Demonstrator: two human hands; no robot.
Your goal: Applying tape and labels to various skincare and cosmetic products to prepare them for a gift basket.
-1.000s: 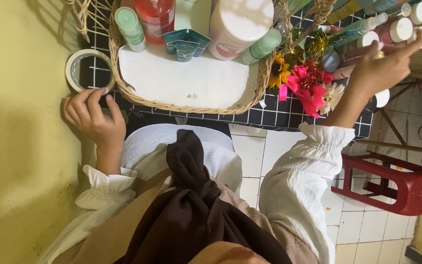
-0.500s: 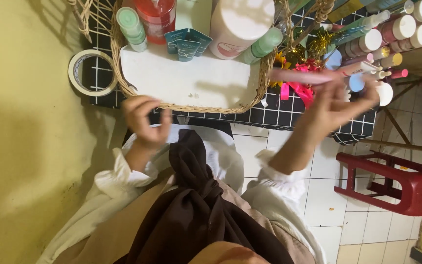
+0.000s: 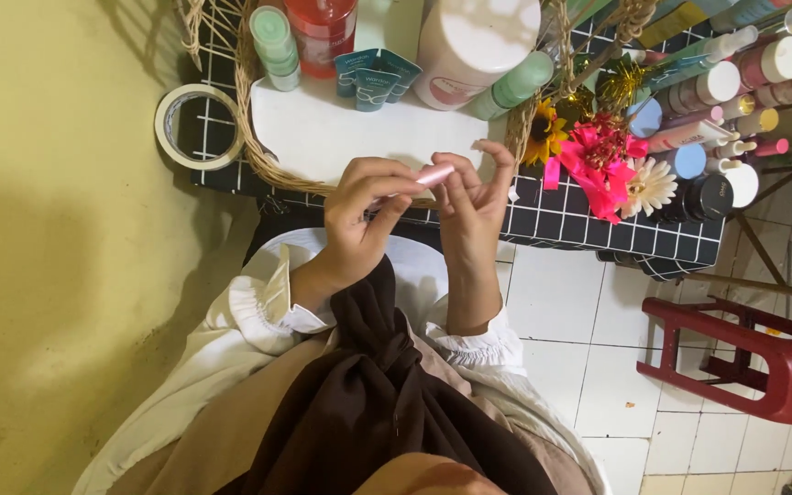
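Note:
Both my hands meet in front of my chest, at the near rim of a wicker basket [image 3: 258, 151]. My left hand [image 3: 359, 215] and my right hand [image 3: 469, 206] together hold a slim pale pink tube [image 3: 433, 175], fingers pinching it from both ends. The tube lies almost level between the fingertips. The basket behind it holds a white sheet, a red jar [image 3: 321, 27], a green bottle [image 3: 274, 34] and a large white tub [image 3: 474, 41].
A roll of tape [image 3: 196, 126] lies left of the basket on the black gridded shelf [image 3: 598, 229]. Artificial flowers [image 3: 598, 160] and several cosmetic tubes and bottles [image 3: 744, 73] crowd the right. A red plastic stool [image 3: 744, 357] stands on white floor tiles. A yellow wall fills the left.
My right hand came back from the bottles at the right with the pink tube. My left hand left the tape roll and joined it at the middle.

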